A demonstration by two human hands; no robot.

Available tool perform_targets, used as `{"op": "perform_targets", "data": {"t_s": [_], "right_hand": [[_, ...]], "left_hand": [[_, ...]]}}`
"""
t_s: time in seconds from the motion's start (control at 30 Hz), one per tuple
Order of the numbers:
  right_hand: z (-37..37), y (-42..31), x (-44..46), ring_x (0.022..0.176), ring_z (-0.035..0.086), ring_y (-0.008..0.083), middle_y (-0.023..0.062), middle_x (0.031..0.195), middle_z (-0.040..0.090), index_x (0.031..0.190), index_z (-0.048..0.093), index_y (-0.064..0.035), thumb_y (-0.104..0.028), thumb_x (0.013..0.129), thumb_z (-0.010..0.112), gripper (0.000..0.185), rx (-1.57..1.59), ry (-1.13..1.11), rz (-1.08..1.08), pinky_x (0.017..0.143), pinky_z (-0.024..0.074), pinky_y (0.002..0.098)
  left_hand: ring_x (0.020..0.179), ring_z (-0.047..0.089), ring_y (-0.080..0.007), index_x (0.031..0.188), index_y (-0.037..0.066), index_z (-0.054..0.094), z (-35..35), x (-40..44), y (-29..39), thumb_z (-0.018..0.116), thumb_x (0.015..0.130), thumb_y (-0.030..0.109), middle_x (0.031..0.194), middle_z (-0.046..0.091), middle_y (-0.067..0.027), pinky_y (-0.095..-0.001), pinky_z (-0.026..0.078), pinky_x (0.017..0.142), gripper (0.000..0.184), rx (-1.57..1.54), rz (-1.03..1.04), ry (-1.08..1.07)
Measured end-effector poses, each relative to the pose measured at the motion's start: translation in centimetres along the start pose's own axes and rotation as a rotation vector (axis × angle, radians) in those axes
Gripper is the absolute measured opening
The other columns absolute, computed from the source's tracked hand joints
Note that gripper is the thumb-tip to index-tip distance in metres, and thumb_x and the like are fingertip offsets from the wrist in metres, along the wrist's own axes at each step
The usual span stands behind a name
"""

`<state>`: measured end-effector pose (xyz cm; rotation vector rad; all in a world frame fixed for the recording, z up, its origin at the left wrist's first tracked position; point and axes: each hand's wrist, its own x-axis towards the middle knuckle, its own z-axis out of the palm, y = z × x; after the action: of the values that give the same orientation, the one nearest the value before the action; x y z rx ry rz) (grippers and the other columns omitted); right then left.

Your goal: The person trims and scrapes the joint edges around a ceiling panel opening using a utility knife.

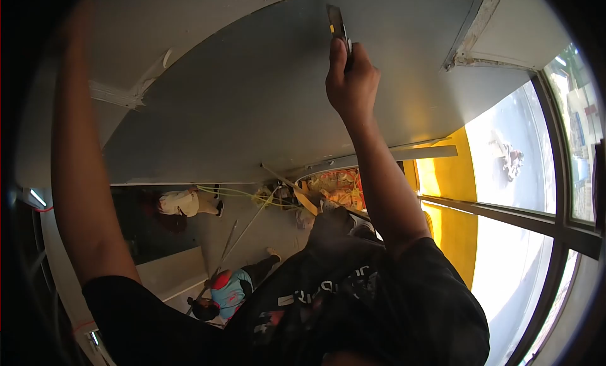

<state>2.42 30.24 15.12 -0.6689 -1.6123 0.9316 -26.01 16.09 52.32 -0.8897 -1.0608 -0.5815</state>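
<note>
My right hand (355,82) is raised to the large grey panel (252,82) overhead. Its fingers are wrapped round a utility knife (336,25), a slim dark tool with a small yellow part, whose end points up toward the panel. I cannot tell whether its tip touches the surface. On the far left my left arm reaches up, and my left hand (76,22) is lost in the dark, blurred edge of the view, close to the pale border (132,34) around the panel. Its fingers cannot be made out.
Below, a person in a light blue and red top (230,293) is near a long pole (230,240). Another person in a pale top (180,203) is farther off. Orange bundled material (338,186) lies beneath my right arm. Framed windows (514,151) line the right side.
</note>
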Motion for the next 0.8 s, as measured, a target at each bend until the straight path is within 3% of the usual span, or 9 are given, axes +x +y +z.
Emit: {"op": "perform_targets", "data": {"t_s": [0.1, 0.17, 0.3, 0.4, 0.47, 0.53, 0.6, 0.67, 0.8], "right_hand": [[0.0, -0.8, 1.4, 0.051, 0.062, 0.0418, 0.0159, 0.056, 0.059, 0.079, 0.054, -0.0044, -0.035, 0.103, 0.062, 0.039, 0.017, 0.073, -0.013, 0.046, 0.0467, 0.0438], [0.2, -1.1, 1.9, 0.051, 0.061, 0.0425, 0.0158, 0.056, 0.059, 0.079, 0.053, -0.0041, -0.035, 0.103, 0.061, 0.040, 0.038, 0.083, -0.001, 0.047, 0.0466, 0.0452], [0.9, -0.8, 2.0, 0.052, 0.061, 0.0432, 0.0166, 0.056, 0.059, 0.078, 0.053, -0.0039, -0.034, 0.102, 0.061, 0.040, 0.017, 0.121, -0.021, 0.046, 0.0462, 0.0463], [2.9, -0.5, 2.3, 0.054, 0.062, 0.0441, 0.0190, 0.058, 0.060, 0.079, 0.054, -0.0032, -0.033, 0.102, 0.061, 0.038, 0.010, 0.129, -0.007, 0.047, 0.0466, 0.0476], [4.5, -1.6, 1.5, 0.058, 0.064, 0.0469, 0.0224, 0.061, 0.062, 0.082, 0.057, -0.0029, -0.036, 0.103, 0.059, 0.039, 0.158, 0.137, 0.133, 0.051, 0.0501, 0.0507], [6.9, -1.9, -1.3, 0.064, 0.065, 0.0494, 0.0248, 0.065, 0.064, 0.086, 0.059, -0.0023, -0.040, 0.103, 0.057, 0.041, 0.026, -0.201, -0.007, 0.058, 0.0534, 0.0551], [8.8, -2.4, -6.4, 0.067, 0.066, 0.0506, 0.0249, 0.067, 0.065, 0.089, 0.060, -0.0022, -0.042, 0.103, 0.055, 0.043, -0.056, -0.547, 0.005, 0.063, 0.0550, 0.0578], [8.4, -2.0, -7.9, 0.057, 0.063, 0.0443, 0.0219, 0.062, 0.061, 0.085, 0.057, -0.0032, -0.033, 0.104, 0.059, 0.035, 0.048, -0.255, 0.076, 0.051, 0.0474, 0.0489], [4.0, -0.6, -3.8, 0.060, 0.064, 0.0467, 0.0210, 0.064, 0.063, 0.084, 0.055, -0.0039, -0.034, 0.103, 0.061, 0.036, 0.140, -0.012, 0.152, 0.052, 0.0485, 0.0505]], "left_hand": [[0.115, 0.050, -0.0427, 0.123, -0.001, 0.054, 0.7, 0.0, -1.8, 0.055, 0.091, 0.011, 0.126, 0.051, -0.0238, -0.0562, 0.041, 0.094, 0.034, -0.180, -0.177, -0.068], [0.114, 0.050, -0.0426, 0.122, -0.001, 0.054, -0.1, 0.2, 0.4, 0.055, 0.091, 0.009, 0.126, 0.051, -0.0242, -0.0570, 0.041, 0.093, 0.033, -0.052, 0.048, 0.002], [0.115, 0.050, -0.0422, 0.123, -0.001, 0.054, -0.6, 0.3, 0.8, 0.053, 0.091, 0.007, 0.125, 0.051, -0.0243, -0.0564, 0.041, 0.094, 0.033, -0.013, 0.065, 0.000], [0.115, 0.051, -0.0421, 0.124, -0.001, 0.054, 0.2, -0.2, 0.3, 0.052, 0.091, 0.007, 0.126, 0.051, -0.0244, -0.0560, 0.041, 0.095, 0.035, -0.036, -0.033, -0.014], [0.116, 0.051, -0.0421, 0.125, -0.002, 0.054, 0.1, -0.1, 0.5, 0.050, 0.091, 0.006, 0.126, 0.052, -0.0242, -0.0561, 0.041, 0.096, 0.035, -0.033, -0.019, -0.041], [0.116, 0.051, -0.0424, 0.125, -0.002, 0.055, -0.6, -0.3, 1.1, 0.051, 0.091, 0.007, 0.127, 0.052, -0.0242, -0.0565, 0.041, 0.097, 0.035, -0.012, -0.013, -0.036], [0.118, 0.051, -0.0427, 0.125, -0.002, 0.055, 0.1, 0.1, 2.0, 0.051, 0.091, 0.007, 0.129, 0.051, -0.0244, -0.0570, 0.041, 0.097, 0.035, -0.028, -0.019, -0.003], [0.119, 0.050, -0.0429, 0.125, -0.002, 0.055, 0.3, 0.7, 0.7, 0.051, 0.092, 0.008, 0.130, 0.051, -0.0248, -0.0573, 0.040, 0.098, 0.035, -0.028, -0.020, -0.006], [0.120, 0.049, -0.0434, 0.124, -0.002, 0.055, 1.5, 0.1, -4.1, 0.052, 0.092, 0.009, 0.132, 0.050, -0.0258, -0.0578, 0.039, 0.099, 0.034, 0.107, 0.042, -0.129]]}}
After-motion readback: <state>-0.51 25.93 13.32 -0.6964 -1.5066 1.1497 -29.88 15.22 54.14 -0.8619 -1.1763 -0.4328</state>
